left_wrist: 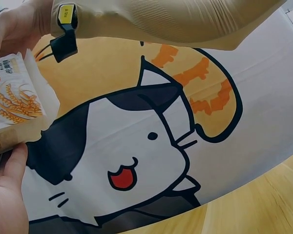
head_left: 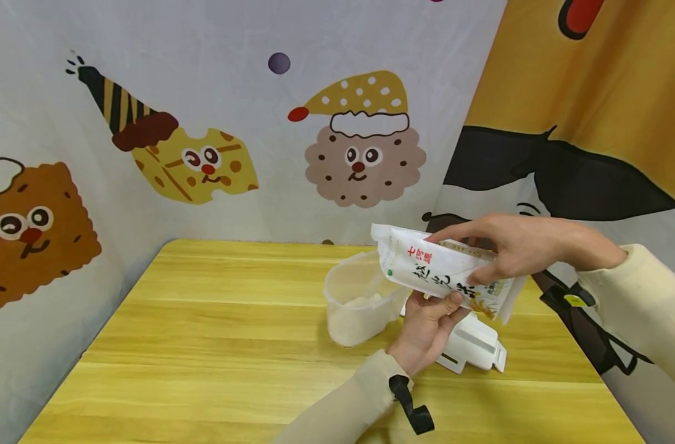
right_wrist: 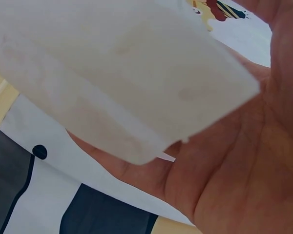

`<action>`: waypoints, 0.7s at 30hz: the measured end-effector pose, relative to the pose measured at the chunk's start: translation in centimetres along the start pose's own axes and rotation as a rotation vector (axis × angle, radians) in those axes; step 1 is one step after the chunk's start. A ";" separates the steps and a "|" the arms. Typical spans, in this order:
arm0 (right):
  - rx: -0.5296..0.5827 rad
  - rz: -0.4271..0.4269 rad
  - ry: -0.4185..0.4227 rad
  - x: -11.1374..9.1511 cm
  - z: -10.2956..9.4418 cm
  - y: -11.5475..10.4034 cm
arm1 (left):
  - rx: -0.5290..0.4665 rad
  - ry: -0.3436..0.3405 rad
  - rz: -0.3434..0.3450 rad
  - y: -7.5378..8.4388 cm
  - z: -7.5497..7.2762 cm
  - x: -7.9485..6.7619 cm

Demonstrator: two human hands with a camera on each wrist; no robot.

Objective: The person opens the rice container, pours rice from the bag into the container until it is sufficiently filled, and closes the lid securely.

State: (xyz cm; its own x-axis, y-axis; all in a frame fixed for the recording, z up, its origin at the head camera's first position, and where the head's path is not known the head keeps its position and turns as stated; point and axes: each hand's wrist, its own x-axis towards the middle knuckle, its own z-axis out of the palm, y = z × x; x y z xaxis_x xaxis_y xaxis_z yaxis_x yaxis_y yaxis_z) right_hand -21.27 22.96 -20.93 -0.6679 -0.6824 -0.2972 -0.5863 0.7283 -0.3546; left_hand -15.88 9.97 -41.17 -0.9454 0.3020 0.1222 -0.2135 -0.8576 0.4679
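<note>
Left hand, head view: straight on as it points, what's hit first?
The white bag, already in the left hand's grip. Beyond it, perhaps the right hand, though depth is unclear.

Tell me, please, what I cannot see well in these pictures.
Head view: part of the white object, hidden behind the left hand.
Head view: part of the clear container, hidden behind the bag.
Left wrist view: the bag's other end, cut off by the left edge.
Right wrist view: the bag's surface, blurred.

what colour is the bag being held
The bag is white with red and black lettering, clearest in the head view.
</note>
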 end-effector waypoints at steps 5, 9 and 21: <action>0.003 0.015 -0.005 0.0 -0.1 -0.1 | 0.003 -0.003 -0.001 0.0 0.1 0.0; -0.002 0.021 -0.005 -0.1 -0.1 -0.2 | 0.004 -0.002 -0.004 0.0 0.2 0.1; -0.003 0.039 -0.003 -0.2 -0.2 -0.1 | -0.008 0.013 -0.014 0.0 0.3 0.1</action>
State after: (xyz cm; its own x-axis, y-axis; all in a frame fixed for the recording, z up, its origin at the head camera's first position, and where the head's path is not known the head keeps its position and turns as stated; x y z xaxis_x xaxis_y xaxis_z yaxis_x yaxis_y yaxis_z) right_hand -21.11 23.04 -20.65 -0.6888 -0.6536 -0.3136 -0.5612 0.7546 -0.3400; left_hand -15.94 10.11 -40.87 -0.9456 0.3082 0.1044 -0.2283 -0.8568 0.4623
